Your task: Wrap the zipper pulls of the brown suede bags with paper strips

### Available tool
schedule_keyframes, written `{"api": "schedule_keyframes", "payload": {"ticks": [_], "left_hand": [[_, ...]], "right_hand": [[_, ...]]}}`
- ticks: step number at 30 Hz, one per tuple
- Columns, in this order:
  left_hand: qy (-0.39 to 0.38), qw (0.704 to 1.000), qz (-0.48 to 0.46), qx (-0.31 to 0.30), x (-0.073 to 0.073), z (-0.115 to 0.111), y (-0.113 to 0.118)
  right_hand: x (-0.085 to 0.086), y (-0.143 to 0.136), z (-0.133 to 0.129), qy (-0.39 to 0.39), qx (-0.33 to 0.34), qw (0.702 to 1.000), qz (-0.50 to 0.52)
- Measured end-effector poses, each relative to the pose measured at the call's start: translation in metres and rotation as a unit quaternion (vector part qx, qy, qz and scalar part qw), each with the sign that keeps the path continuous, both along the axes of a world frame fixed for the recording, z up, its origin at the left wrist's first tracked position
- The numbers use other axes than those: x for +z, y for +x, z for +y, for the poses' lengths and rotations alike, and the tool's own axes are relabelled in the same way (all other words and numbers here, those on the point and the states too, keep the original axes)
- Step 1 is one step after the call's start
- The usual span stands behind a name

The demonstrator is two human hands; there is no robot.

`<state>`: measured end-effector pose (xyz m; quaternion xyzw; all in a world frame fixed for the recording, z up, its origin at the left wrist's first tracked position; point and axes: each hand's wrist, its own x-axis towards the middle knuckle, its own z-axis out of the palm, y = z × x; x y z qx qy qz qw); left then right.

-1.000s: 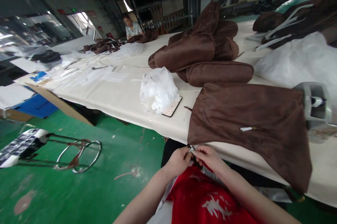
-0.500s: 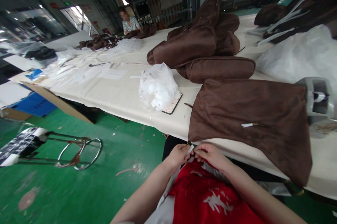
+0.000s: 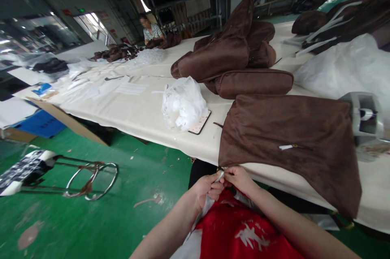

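Both my hands meet at the near left corner of a brown leather bag (image 3: 286,129) that lies flat on the table. My left hand (image 3: 209,186) is closed, pinching a small white strip (image 3: 219,175) that looks like paper or thin plastic. Against it, my right hand (image 3: 239,178) is closed too, with thumb and fingertips pressed together at the same spot; what it grips is hidden. A small piece of metal hardware (image 3: 220,168) shows just above the fingertips at the bag's corner. The bag has a zip with a white-wrapped puller (image 3: 287,147).
Several brown bags (image 3: 225,56) are heaped behind. A clear plastic bag of white scraps (image 3: 184,102) rests partly on a flat, dark-edged object (image 3: 202,124). A grey tape dispenser (image 3: 365,113) stands right. A stool (image 3: 91,180) lies on the green floor; a person (image 3: 150,29) is at the far end.
My left hand has turned slightly and its fingers have curled tighter around the white strip. My right fingertips have stayed close beside it. The view has tilted a little.
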<state>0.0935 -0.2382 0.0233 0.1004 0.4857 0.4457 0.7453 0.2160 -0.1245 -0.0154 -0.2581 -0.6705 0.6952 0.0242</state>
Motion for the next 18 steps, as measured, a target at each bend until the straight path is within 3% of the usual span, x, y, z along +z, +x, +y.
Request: {"api": "schedule_keyframes", "payload": {"ticks": [6, 9, 13, 18], "left_hand": [[0.032, 0.990, 0.127, 0.046, -0.001, 0.001, 0.013], [0.061, 0.956, 0.281, 0.066, -0.003, 0.001, 0.019], [0.108, 0.799, 0.592, -0.006, -0.004, -0.004, 0.018], [0.112, 0.649, 0.735, -0.163, -0.004, -0.010, 0.017]], "right_hand": [[-0.005, 0.005, 0.006, 0.041, -0.040, 0.997, -0.042], [-0.002, 0.013, 0.008, 0.059, -0.057, 0.995, -0.055], [0.008, 0.020, 0.007, 0.006, -0.084, 0.995, -0.048], [0.023, 0.013, -0.002, -0.133, -0.072, 0.984, -0.097]]}}
